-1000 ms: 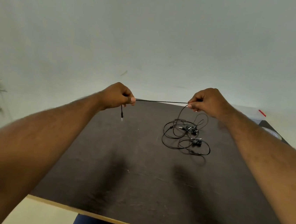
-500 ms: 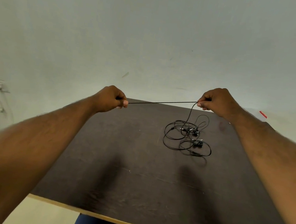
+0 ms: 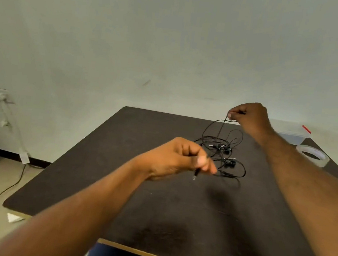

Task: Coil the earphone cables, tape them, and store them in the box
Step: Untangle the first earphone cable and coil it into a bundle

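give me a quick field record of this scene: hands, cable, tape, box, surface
left hand: pinches the plug end of the thin black earphone cable, plug hanging below the fingers
right hand: pinches a raised loop of the cable
cable: mostly a loose tangle on the table, not coiled
tape: clear tape roll lying flat at the table's right edge
box: translucent plastic box with a red clip, far right corner
surface: dark brown table

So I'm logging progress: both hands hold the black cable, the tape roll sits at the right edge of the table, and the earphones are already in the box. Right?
Not quite. The head view shows the earphones loose on the table, not in the box. The left hand and right hand do hold the cable, with the tape roll at the right edge.
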`<state>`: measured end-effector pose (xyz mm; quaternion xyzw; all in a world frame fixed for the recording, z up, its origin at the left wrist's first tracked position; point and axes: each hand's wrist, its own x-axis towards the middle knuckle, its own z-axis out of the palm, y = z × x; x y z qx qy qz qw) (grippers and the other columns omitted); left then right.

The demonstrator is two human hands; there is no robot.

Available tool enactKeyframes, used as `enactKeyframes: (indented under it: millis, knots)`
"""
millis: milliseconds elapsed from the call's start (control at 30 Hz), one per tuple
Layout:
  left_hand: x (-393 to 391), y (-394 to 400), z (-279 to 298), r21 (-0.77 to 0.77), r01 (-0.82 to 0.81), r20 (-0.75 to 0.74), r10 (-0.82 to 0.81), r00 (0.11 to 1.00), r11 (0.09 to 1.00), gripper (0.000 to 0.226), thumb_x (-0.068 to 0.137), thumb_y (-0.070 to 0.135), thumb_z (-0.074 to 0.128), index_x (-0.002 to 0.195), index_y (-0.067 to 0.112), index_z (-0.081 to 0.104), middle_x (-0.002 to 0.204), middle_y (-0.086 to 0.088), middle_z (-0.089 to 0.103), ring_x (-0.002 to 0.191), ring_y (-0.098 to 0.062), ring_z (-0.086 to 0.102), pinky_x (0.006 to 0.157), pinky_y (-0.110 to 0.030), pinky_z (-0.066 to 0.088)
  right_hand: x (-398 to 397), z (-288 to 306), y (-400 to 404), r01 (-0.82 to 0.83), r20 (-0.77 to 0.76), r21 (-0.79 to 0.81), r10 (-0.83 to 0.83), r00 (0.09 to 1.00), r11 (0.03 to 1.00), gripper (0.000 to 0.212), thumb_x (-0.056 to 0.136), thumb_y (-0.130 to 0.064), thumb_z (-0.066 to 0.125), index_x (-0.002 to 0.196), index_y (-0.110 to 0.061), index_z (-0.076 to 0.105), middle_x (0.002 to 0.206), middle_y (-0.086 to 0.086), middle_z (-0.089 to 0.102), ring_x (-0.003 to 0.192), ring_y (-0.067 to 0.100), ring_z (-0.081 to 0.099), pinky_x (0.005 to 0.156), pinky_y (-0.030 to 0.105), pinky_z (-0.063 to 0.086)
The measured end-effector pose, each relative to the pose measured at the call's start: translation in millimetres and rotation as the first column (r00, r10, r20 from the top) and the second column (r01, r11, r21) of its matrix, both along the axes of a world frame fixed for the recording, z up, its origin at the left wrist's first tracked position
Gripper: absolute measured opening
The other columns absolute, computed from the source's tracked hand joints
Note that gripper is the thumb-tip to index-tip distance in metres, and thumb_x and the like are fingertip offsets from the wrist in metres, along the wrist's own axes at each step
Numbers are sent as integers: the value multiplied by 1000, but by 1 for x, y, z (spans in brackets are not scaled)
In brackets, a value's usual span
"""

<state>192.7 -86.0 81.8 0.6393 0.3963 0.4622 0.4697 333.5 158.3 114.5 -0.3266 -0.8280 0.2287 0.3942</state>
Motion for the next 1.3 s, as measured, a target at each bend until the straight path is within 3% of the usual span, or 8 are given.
enactKeyframes:
  millis: [100, 300, 433, 600, 700, 800, 1167, 1300]
  knots:
    - [24, 9, 14, 120, 81, 347, -118, 930, 989, 12, 87, 10, 55, 81, 0, 59, 108, -26, 61, 103, -28, 65, 98, -40, 48, -23, -15, -20, -50, -5, -72, 49, 999, 996, 4, 82, -10, 72, 83, -10, 76, 77, 1, 72, 72, 6, 67, 76, 24, 53]
    - [-8, 32, 58, 176, -340, 667, 142, 731, 924, 15, 86, 11, 57, 79, 9, 70, 114, -13, 68, 116, -29, 61, 105, -37, 45, -38, -51, -52, -131, -8, -250, 134, 991, 959, 8, 82, -8, 73, 75, -14, 75, 73, -2, 72, 60, 0, 65, 67, 18, 50]
    - [-48, 49, 61, 136, -643, 585, 463, 666, 754, 10, 90, 5, 62, 94, 4, 71, 122, 0, 65, 117, -11, 60, 109, -32, 41, -29, -53, -77, -194, -94, -380, 171, 981, 904, 5, 86, -13, 71, 84, -12, 75, 68, 4, 70, 49, 13, 51, 51, 25, 50]
    - [-69, 55, 36, 209, -776, 256, 733, 630, 595, 19, 85, -2, 68, 104, -6, 69, 116, -15, 69, 98, -4, 67, 90, -20, 53, -7, -31, -113, -286, -219, -319, 224, 950, 904, 10, 86, -15, 70, 80, -22, 74, 60, -7, 65, 48, 7, 51, 47, 15, 41]
    - [-61, 55, 18, 254, -719, 68, 730, 680, 647, 13, 86, -5, 66, 98, -7, 69, 109, -17, 70, 94, -9, 68, 80, -17, 54, -3, -7, -132, -311, -205, -177, 274, 939, 934, 16, 85, -14, 70, 78, -28, 72, 64, -13, 70, 57, -2, 59, 57, 11, 48]
    - [-50, 53, 9, 279, -625, -50, 661, 749, 729, 13, 93, 2, 59, 99, -4, 68, 97, -11, 72, 88, -10, 68, 80, -17, 53, -2, 14, -137, -295, -150, -38, 286, 946, 955, 16, 86, -18, 70, 78, -31, 72, 72, -2, 71, 64, 11, 64, 65, 21, 53]
    - [-33, 34, 7, 53, -315, 160, 304, 939, 948, 23, 99, 12, 44, 107, 2, 63, 76, -4, 60, 76, -18, 62, 91, -43, 51, -26, 46, -105, -190, -198, 84, 203, 959, 978, 8, 87, -18, 68, 82, -17, 74, 70, -7, 67, 60, -3, 59, 62, 11, 46]
    - [-29, 29, 17, 24, -220, 174, 213, 961, 975, 19, 92, 13, 51, 100, 2, 64, 76, -5, 63, 66, -15, 61, 59, -24, 53, -33, 37, -92, -201, -141, 40, 205, 968, 979, 11, 88, -21, 68, 85, -12, 74, 67, -8, 66, 58, -6, 57, 59, 7, 41]
